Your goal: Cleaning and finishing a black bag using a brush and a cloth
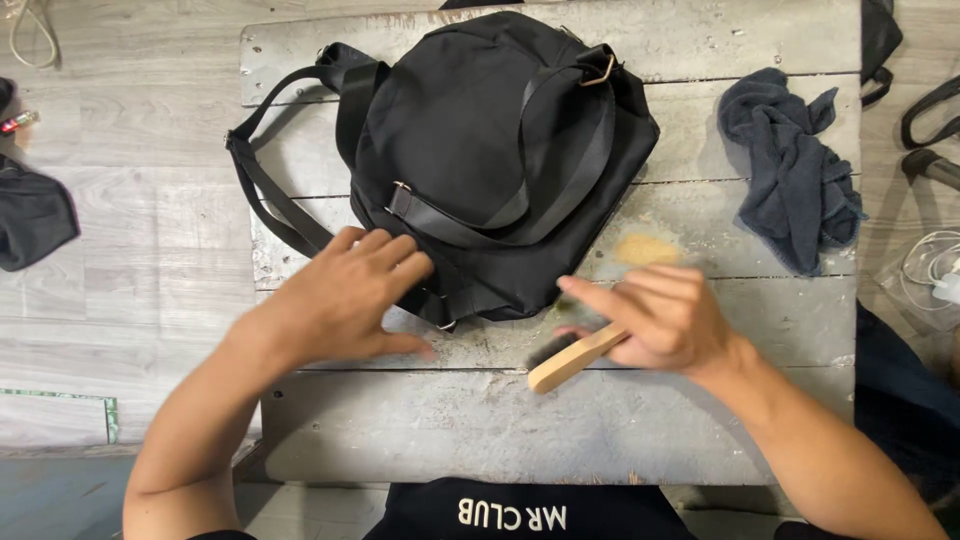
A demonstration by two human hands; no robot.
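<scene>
Right hand (668, 322) has a closed grip around a wooden-handled brush (572, 358), fingers wrapped over the upper part of the handle, dark bristles facing away from the person toward the bag. The brush's long axis runs on a slant, its free pale end pointing down and to the left, the held end up and to the right inside the grip. The black backpack (470, 130) lies flat in the middle of the weathered grey wooden surface (560, 430), just beyond the brush, its near lower edge almost touching the bristles and the right fingertips. So the bag sits up and slightly left of the grip, very close. The left hand (345, 297) is spread open, holding nothing, palm down, fingertips resting on the backpack's near left corner by the strap buckle. Both hands are near that lower edge; the left one is actually touching it, while the right comes in from the other side with the tool. A crumpled dark blue cloth (790, 165) lies well apart at the right end of the surface.
</scene>
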